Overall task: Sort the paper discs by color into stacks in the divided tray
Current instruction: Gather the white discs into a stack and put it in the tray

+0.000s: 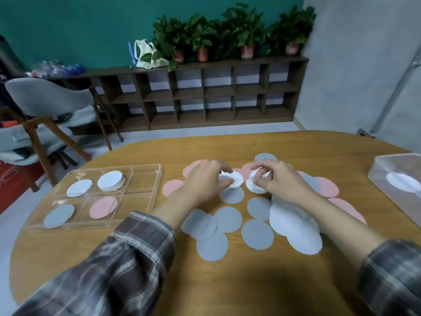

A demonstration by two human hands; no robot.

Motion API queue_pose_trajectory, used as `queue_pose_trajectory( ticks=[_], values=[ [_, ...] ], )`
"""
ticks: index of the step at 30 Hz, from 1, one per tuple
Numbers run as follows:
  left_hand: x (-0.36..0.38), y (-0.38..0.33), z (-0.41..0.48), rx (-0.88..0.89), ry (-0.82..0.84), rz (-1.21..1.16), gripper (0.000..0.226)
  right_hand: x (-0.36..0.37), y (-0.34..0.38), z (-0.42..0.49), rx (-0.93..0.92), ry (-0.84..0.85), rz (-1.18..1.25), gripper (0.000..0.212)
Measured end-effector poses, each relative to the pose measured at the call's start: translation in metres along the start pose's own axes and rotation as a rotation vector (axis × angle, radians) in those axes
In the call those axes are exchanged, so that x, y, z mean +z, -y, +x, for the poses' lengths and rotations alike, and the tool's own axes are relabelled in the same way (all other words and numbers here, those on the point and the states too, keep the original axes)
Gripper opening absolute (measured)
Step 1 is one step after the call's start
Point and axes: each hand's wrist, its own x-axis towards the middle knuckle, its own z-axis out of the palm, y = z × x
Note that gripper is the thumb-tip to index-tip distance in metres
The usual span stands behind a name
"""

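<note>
A clear divided tray (145, 195) lies at the left of the table. It holds a white stack (111, 180), a white disc (79, 188), a grey disc (59, 215) and a pink disc (103, 207), each in its own compartment. Several loose grey, white and pink paper discs are spread over the table's middle, such as a grey disc (257, 234) and a pink disc (328, 187). My left hand (205, 181) pinches a white disc (235, 179) above the pile. Close beside it, my right hand (276, 179) grips another white disc (254, 187).
A second clear container (396, 165) with a white disc inside sits at the table's right edge. A grey chair (50, 110) stands off the far left of the table. A low shelf with potted plants lines the back wall.
</note>
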Motion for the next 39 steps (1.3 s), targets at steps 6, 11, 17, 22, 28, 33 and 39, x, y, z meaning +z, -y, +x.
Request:
queue_pose_trajectory(
  ticks=[6,11,17,22,28,33,39],
  values=[
    [0.048,-0.004,0.004,-0.011,-0.028,-0.056,0.049,0.003,-0.030,-0.006,-0.001,-0.004,0.031,0.028],
    [0.071,0.008,0.001,-0.077,-0.082,-0.121,0.053,0.021,-0.039,0.001,-0.095,-0.060,-0.057,0.033],
    [0.071,0.010,-0.007,-0.080,-0.122,-0.078,0.043,0.034,-0.048,0.002,-0.175,-0.120,-0.148,0.038],
    [0.063,0.002,-0.012,-0.016,-0.187,-0.052,0.029,0.038,-0.047,-0.003,-0.265,-0.143,-0.173,0.041],
    [0.067,0.001,-0.011,0.144,-0.376,-0.230,0.025,0.037,-0.039,-0.008,-0.297,-0.163,-0.103,0.040],
    [0.066,-0.009,-0.011,0.130,-0.349,-0.420,0.012,0.036,-0.039,-0.011,-0.277,-0.166,-0.052,0.013],
    [0.066,0.014,-0.007,-0.021,-0.233,-0.159,0.034,0.028,-0.048,-0.007,-0.174,-0.259,-0.012,0.010]
  ],
)
